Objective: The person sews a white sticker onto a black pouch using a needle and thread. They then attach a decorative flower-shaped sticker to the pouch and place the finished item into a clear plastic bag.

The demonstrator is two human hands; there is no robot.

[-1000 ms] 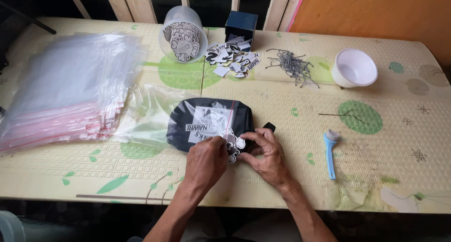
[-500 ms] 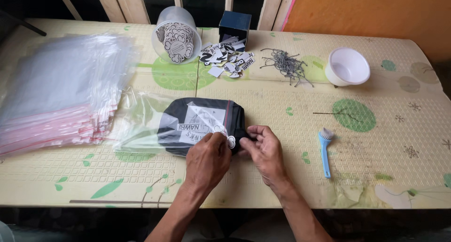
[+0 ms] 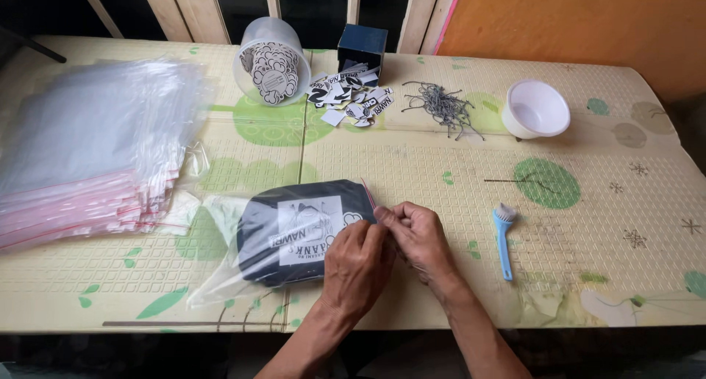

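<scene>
A folded dark garment with a white printed label lies inside a clear zip bag [image 3: 287,232] at the near middle of the table. My left hand [image 3: 358,265] and my right hand [image 3: 418,238] meet at the bag's right end, fingers pinching its red-lined zip edge. A small white cut-out tag shows through the plastic just left of my fingers.
A thick stack of clear zip bags [image 3: 88,144] fills the left side. At the back stand a clear tub of printed cut-outs [image 3: 271,69], a dark blue box [image 3: 362,47], loose tags [image 3: 346,99], a pile of grey strings [image 3: 441,107] and a white bowl [image 3: 537,111]. A blue brush [image 3: 503,236] lies right of my hands.
The garment now sits inside the clear bag. Both hands have shifted from the tags on the garment to the bag's right edge and pinch it.
</scene>
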